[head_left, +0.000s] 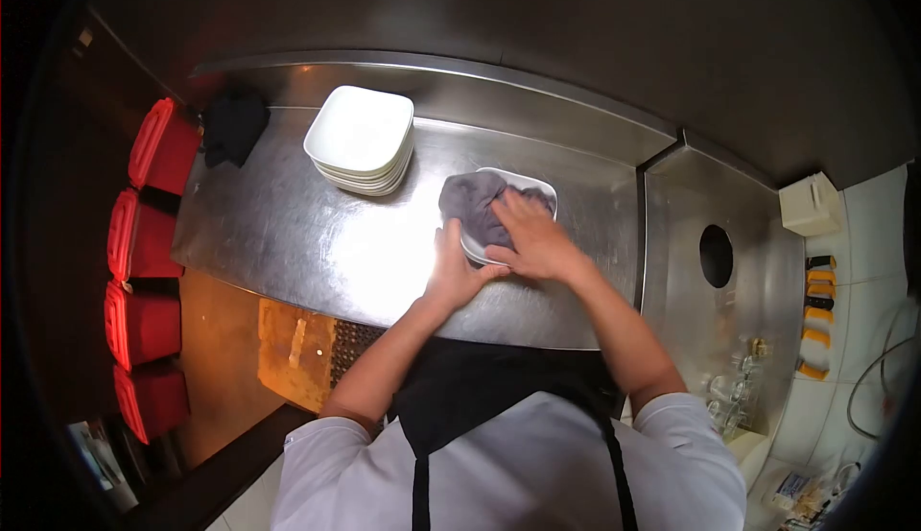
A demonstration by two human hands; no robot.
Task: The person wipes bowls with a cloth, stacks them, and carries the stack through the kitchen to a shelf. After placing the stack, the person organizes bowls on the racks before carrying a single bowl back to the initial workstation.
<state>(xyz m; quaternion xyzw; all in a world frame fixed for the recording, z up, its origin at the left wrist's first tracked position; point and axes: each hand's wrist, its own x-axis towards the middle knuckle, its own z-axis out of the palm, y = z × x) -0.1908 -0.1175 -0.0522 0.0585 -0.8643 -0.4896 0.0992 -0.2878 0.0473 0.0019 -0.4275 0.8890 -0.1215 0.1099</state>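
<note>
A white square plate [543, 188] sits on the steel counter in front of me, with a second edge showing below its near rim. Bunched over most of it is a grey cloth [470, 197]. My left hand [457, 270] grips the plate's near left side, thumb along the near edge and fingers against the cloth. My right hand [533, 236] presses the cloth onto the plate, its fingers bent into the fabric. The cloth hides the plate's middle. To the left stands a stack of white square plates [361, 130].
A dark cloth [235, 128] lies at the counter's [278, 224] far left end. Several red lidded bins [153, 234] line the left side. On the right are a steel surface with a round hole [716, 256], glasses [734, 387] and yellow-and-black handles [818, 315] by the wall.
</note>
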